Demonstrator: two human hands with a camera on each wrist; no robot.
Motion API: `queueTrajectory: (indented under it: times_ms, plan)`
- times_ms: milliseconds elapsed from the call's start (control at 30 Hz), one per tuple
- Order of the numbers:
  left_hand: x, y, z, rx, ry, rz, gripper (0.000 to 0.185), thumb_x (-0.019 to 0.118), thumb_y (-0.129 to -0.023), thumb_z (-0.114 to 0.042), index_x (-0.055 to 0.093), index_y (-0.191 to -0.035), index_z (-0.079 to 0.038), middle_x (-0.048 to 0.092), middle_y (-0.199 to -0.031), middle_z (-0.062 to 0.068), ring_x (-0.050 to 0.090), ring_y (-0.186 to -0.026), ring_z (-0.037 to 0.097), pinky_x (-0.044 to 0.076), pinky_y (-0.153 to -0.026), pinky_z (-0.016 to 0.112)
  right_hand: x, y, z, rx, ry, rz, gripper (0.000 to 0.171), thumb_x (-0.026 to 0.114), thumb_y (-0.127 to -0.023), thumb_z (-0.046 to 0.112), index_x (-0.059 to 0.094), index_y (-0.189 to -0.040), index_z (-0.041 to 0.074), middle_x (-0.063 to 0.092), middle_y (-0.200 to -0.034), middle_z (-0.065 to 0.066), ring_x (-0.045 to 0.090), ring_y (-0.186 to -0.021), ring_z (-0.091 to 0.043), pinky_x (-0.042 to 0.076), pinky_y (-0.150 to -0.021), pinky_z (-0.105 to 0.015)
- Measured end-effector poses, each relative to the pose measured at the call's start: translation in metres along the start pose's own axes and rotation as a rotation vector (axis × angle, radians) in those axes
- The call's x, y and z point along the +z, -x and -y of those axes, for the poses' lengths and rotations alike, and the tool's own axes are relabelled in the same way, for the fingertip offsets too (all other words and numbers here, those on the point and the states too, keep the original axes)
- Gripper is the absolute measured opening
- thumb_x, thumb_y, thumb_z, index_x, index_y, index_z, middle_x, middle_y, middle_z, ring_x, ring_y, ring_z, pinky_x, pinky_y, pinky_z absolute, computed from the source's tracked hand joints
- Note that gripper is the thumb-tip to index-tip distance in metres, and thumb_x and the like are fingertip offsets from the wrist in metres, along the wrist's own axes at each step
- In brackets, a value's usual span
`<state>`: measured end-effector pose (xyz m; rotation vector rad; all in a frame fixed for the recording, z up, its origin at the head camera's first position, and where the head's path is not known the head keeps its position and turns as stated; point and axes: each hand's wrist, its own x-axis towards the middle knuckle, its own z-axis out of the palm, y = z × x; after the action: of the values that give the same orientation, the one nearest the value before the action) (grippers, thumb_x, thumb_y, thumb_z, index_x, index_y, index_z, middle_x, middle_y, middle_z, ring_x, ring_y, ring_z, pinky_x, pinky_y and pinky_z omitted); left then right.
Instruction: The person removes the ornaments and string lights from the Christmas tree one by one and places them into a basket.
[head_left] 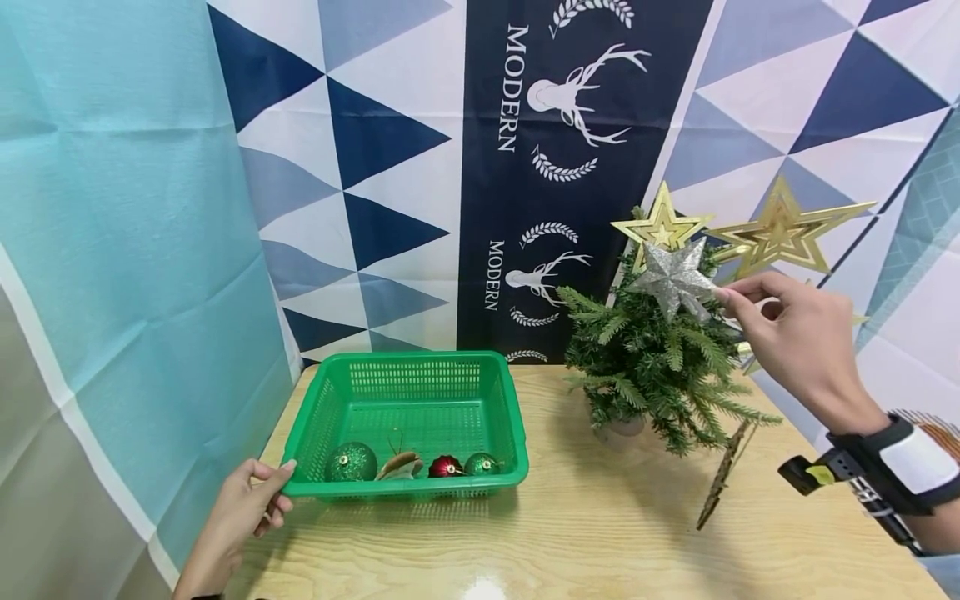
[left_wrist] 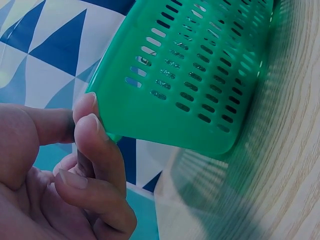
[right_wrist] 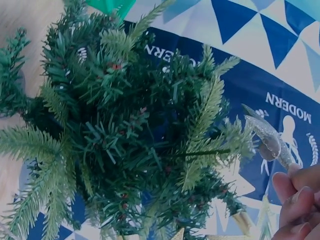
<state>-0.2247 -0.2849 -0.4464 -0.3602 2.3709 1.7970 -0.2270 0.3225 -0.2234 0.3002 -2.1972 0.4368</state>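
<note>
My right hand (head_left: 798, 337) pinches one point of a glittery silver star (head_left: 675, 279) in front of the top of a small artificial Christmas tree (head_left: 660, 367). In the right wrist view the silver star (right_wrist: 270, 137) shows nearly edge-on beside the branches. With thumb and fingers my left hand (head_left: 243, 508) grips the near left corner of a green plastic basket (head_left: 517, 433). Inside it lie a large green glitter ball (head_left: 351, 462), a red ball (head_left: 446, 466), a smaller green ball (head_left: 482, 464) and a brownish ornament (head_left: 401, 465).
Two gold stars, one at the treetop (head_left: 663, 221) and a larger one (head_left: 783, 229) to its right, stand behind the silver star. A brown flat ornament (head_left: 723, 479) hangs from a lower right branch. Patterned cloth (head_left: 397, 167) closes off the wooden table's (head_left: 585, 533) back and sides.
</note>
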Motion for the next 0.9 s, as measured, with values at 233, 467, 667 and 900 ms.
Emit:
queueTrajectory:
  times_ms: [233,467,667,900]
  plan:
    - [0.000,0.001,-0.001,-0.011,-0.004,0.008,0.046,0.058,-0.106,-0.045,0.038,-0.103,-0.005,0.068,-0.069,0.007,0.059,-0.052,0.017,0.039,-0.048,0.030,-0.001,0.007,0.009,-0.004,-0.006,0.032,0.010,0.074,-0.097,0.017,0.077,-0.098,0.008,0.075,-0.082,-0.013,0.045,-0.066,0.025,0.035,-0.046,-0.016]
    - [-0.001,0.001,-0.002,-0.012,-0.003,0.013,0.047,0.058,-0.105,-0.047,0.038,-0.103,-0.005,0.068,-0.069,0.007,0.059,-0.053,0.017,0.039,-0.048,0.030,-0.001,0.012,0.016,-0.016,-0.004,0.049,0.008,0.075,-0.097,0.018,0.077,-0.098,0.011,0.075,-0.083,-0.010,0.046,-0.067,0.022,0.035,-0.053,-0.015]
    - [-0.002,-0.001,-0.001,0.000,-0.020,0.009,0.047,0.059,-0.104,-0.048,0.042,-0.102,-0.005,0.067,-0.069,0.004,0.059,-0.053,0.016,0.041,-0.049,0.032,0.001,0.015,0.020,-0.053,-0.001,0.045,0.005,0.076,-0.095,0.015,0.078,-0.097,0.011,0.074,-0.082,-0.007,0.049,-0.064,0.017,0.037,-0.058,-0.012]
    - [-0.001,-0.001,0.000,-0.004,-0.026,0.015,0.049,0.059,-0.104,-0.050,0.042,-0.103,-0.004,0.067,-0.070,0.003,0.059,-0.053,0.016,0.042,-0.048,0.031,0.003,0.020,0.022,-0.074,-0.002,0.061,0.002,0.077,-0.094,0.013,0.078,-0.095,0.012,0.074,-0.077,-0.004,0.050,-0.054,0.008,0.035,-0.049,-0.016]
